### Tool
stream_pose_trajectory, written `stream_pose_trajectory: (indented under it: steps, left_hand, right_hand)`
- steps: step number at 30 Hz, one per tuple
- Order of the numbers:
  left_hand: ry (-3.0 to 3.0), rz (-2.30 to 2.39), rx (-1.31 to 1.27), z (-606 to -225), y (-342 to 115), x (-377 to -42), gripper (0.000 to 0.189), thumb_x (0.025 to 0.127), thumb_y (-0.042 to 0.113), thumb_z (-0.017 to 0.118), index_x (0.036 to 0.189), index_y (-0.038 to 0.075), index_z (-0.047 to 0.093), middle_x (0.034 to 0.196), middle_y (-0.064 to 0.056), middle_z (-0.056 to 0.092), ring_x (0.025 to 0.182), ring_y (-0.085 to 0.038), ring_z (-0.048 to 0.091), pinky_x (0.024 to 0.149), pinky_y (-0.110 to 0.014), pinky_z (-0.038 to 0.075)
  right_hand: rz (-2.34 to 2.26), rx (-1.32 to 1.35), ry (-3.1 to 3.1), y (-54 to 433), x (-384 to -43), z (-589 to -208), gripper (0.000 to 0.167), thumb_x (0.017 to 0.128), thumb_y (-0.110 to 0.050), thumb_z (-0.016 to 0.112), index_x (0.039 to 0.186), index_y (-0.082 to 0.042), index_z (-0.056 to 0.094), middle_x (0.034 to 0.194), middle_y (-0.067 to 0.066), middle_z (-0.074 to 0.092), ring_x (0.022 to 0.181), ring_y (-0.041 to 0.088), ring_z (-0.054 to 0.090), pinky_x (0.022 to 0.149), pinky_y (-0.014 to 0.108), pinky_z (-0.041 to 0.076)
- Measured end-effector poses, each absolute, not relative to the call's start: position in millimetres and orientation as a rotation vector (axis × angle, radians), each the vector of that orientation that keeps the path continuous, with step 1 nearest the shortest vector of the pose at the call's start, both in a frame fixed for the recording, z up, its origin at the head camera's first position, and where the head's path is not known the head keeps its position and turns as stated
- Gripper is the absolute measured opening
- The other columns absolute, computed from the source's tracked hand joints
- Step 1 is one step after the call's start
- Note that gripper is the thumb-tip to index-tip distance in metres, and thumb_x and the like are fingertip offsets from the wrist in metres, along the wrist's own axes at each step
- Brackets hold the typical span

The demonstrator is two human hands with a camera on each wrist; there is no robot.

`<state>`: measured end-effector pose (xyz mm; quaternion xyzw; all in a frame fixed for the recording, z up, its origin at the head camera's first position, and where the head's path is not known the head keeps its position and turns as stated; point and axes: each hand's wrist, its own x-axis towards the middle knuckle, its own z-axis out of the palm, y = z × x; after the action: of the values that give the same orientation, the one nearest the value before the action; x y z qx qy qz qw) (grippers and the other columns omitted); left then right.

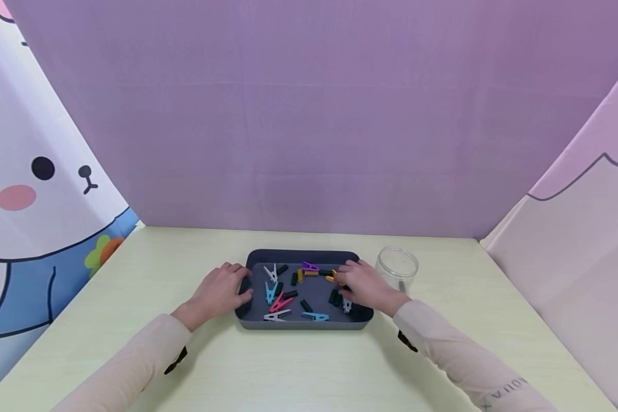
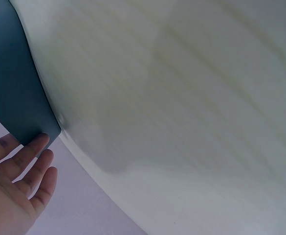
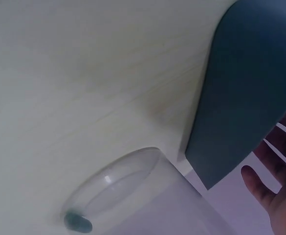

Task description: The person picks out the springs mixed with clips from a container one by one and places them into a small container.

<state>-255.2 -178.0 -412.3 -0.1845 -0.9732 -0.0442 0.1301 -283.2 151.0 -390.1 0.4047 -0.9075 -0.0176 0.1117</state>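
A dark grey tray (image 1: pixel 306 325) holds several small plastic clips, among them a pink clip (image 1: pixel 280 303), a purple clip (image 1: pixel 310 266) and a light blue clip (image 1: pixel 315 316). Dark green coil springs (image 1: pixel 306 306) and a yellow spring (image 1: pixel 311 273) lie between them. My left hand (image 1: pixel 218 290) holds the tray's left side, thumb at the rim and a finger against the outer wall (image 2: pixel 25 88). Over the right rim reaches my right hand (image 1: pixel 367 284), thumb and forefinger apart inside the tray, near a yellow clip (image 1: pixel 331 278) and a grey clip (image 1: pixel 347 306).
A clear round jar (image 1: pixel 397 264) stands just right of the tray, with a small dark green piece (image 3: pixel 78 223) at its bottom. The pale table (image 1: pixel 304 372) meets a purple backdrop (image 1: pixel 309 143) behind, with printed cloth at both sides.
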Motion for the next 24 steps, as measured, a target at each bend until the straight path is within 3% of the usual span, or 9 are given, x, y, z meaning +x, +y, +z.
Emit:
stream_pose_trajectory:
  steps: [14,24]
  left_hand:
    - [-2.837,-0.137,-0.531,-410,-177,-254,0.043,0.078,0.038,0.065,0.106,0.006,0.063,0.107,-0.011,0.062,0.095,-0.026,0.055,0.079,-0.043,0.048]
    - [-2.839,-0.138,-0.536,-411,-177,-255,0.042,0.078,0.038,0.065,0.106,0.006,0.063,0.107,-0.011,0.063,0.094,-0.026,0.055,0.078,-0.043,0.048]
  right_hand:
    - [-0.077,1.252,-2.666,145,-286,-389,0.021,0.079,-0.021,0.069,0.100,-0.016,0.068,0.099,-0.002,0.066,0.090,0.016,0.055,0.081,0.039,0.046]
    - [-0.154,1.268,-2.709,139,-289,-390,0.021,0.079,-0.023,0.070,0.100,-0.017,0.068,0.097,-0.003,0.065,0.087,0.015,0.051,0.072,0.031,0.040]
